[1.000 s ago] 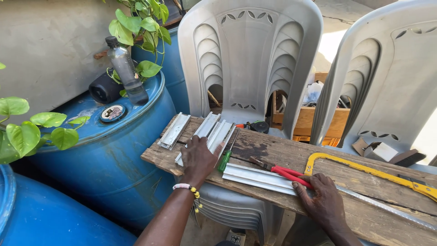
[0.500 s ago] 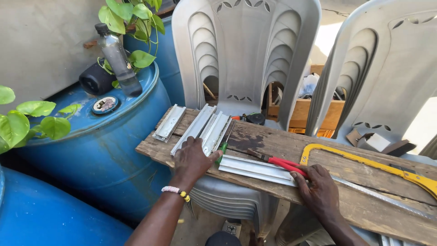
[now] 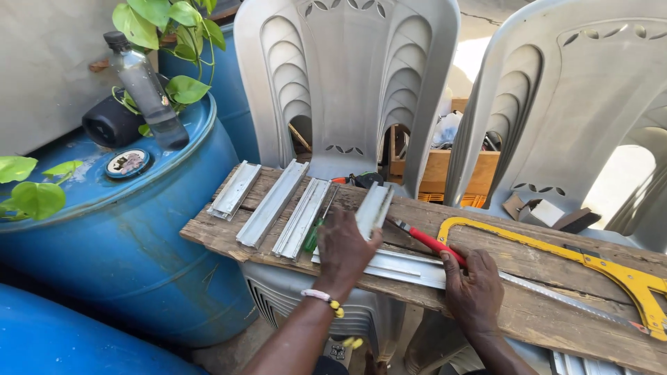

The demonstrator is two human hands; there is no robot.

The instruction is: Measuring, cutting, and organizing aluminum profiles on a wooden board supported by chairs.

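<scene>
My left hand (image 3: pixel 345 251) rests on a short grey metal channel piece (image 3: pixel 374 208) on a weathered wooden plank (image 3: pixel 528 305), fingers curled around its lower end. My right hand (image 3: pixel 474 288) presses flat on a long metal strip (image 3: pixel 403 267) lying along the plank's near edge. Three more cut channel pieces (image 3: pixel 272 203) lie side by side at the plank's left end. A red-handled tool (image 3: pixel 427 242) lies between my hands, and a green-handled screwdriver (image 3: pixel 314 235) sits just left of my left hand. A yellow hacksaw (image 3: pixel 611 267) lies to the right.
The plank lies across two grey plastic chairs (image 3: pixel 347 83). A blue barrel (image 3: pixel 132 236) stands at the left with a dark bottle (image 3: pixel 146 90), a black object and a leafy plant on top. A wooden crate (image 3: pixel 438 170) shows behind the chairs.
My left hand has shifted right from the group of channel pieces and now holds one piece apart from the others. The right hand stays on the long strip. The view moved closer.
</scene>
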